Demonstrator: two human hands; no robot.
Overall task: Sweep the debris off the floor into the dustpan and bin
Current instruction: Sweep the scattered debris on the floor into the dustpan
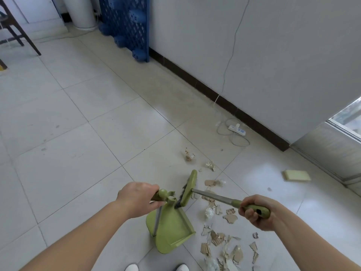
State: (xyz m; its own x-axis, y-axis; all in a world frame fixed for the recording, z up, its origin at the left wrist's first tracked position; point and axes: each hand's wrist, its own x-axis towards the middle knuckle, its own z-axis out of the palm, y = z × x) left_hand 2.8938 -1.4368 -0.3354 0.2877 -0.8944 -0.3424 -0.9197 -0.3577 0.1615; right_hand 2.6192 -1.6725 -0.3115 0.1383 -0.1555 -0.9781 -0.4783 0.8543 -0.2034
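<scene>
Below the left hand [136, 198], closed on its upright handle: green dustpan [170, 231], resting on the floor [78, 133]. Right hand [256, 211] grips the broom [188, 190]. Debris [220, 237]: scattered beneath the right hand, unswept. Next, probably: lower bristles, sweep toward pan.

Debris [220, 227] lies right of the dustpan [170, 229].

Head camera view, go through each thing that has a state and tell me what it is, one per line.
left hand: closed on the dustpan handle
right hand: closed on the broom handle
dustpan: on the floor, no debris visible in it
broom: head at the dustpan's upper edge
debris: scattered on the tiles, unswept
power strip: on the floor by the wall
</scene>
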